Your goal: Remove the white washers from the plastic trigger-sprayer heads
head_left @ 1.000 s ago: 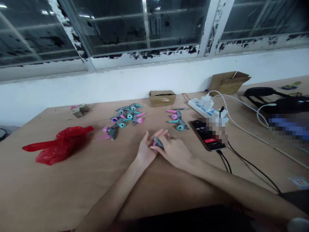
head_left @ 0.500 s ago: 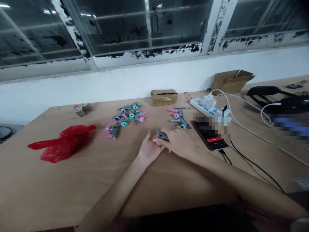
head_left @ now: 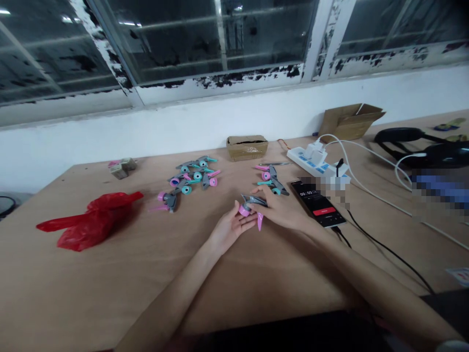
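Right hand (head_left: 281, 209) is pinching a grey-and-pink nozzle piece (head_left: 254, 200) just over the left hand (head_left: 227, 231)
It's sitting closer to the right one, which is gripping its right end. Long axis is running roughly sideways, grey tip's pointing left, pink lever (head_left: 260, 221) is aiming back at the person. Left palm's lying open by the pink ring (head_left: 244, 210), can't tell if it's touching.

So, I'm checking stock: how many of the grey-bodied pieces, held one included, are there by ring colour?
Pink-ringed grey pieces: 5, counting the one in the right hand
Teal-ringed grey pieces: 5, all on the table
Total: 10
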The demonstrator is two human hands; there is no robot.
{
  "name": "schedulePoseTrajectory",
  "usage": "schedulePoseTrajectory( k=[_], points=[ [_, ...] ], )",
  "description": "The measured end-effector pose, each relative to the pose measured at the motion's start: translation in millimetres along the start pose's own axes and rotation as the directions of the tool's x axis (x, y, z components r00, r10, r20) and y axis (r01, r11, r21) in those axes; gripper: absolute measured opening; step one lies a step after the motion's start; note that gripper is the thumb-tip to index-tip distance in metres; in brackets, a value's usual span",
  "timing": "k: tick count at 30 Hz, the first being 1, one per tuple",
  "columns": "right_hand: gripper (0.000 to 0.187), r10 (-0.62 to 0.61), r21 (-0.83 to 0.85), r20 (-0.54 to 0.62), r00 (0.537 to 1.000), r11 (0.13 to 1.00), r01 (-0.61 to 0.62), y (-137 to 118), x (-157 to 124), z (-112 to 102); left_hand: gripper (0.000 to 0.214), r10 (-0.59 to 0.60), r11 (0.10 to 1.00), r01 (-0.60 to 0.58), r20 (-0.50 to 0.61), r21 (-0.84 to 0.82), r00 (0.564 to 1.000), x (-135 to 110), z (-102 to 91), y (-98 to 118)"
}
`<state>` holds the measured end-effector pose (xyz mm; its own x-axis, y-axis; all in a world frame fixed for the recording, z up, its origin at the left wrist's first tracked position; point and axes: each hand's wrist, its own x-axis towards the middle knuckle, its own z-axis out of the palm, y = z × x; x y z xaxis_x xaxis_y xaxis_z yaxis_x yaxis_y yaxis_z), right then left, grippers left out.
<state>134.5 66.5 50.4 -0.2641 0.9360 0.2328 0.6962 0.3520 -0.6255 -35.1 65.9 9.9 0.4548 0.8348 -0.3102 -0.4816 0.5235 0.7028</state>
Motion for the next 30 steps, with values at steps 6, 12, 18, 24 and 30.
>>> schedulePoseTrajectory(
  k=[6, 12, 18, 24, 30],
  points=[
    [0.030, -0.111, 0.079, -0.299, 0.948, 0.987, 0.140, -12, -21, -3, 0.047, -0.072, 0.988, 0.070, -0.009, -0.137, 0.997, 1, 0.2, 7],
    [0.029, -0.330, -0.146, -0.134, 0.934, 0.939, 0.311, -32, -31, 17, 0.042, -0.057, 0.982, 0.050, -0.037, -0.183, 0.998, 0, 4.6, 6],
    [0.030, -0.316, -0.166, -0.107, 0.943, 0.941, 0.296, -32, -23, 15, 0.044, -0.071, 0.981, 0.059, -0.061, -0.186, 0.996, 0, 5.4, 4],
    [0.029, -0.253, -0.200, -0.082, 0.964, 0.952, 0.233, -25, -24, 12, 0.043, -0.079, 0.978, 0.068, -0.048, -0.195, 0.996, 0, 7.6, 1],
    [0.030, -0.247, -0.210, -0.118, 0.962, 0.953, 0.219, -28, -27, 10, 0.044, -0.075, 0.983, 0.071, -0.018, -0.167, 0.997, 2, 7.9, -1]
  ],
)
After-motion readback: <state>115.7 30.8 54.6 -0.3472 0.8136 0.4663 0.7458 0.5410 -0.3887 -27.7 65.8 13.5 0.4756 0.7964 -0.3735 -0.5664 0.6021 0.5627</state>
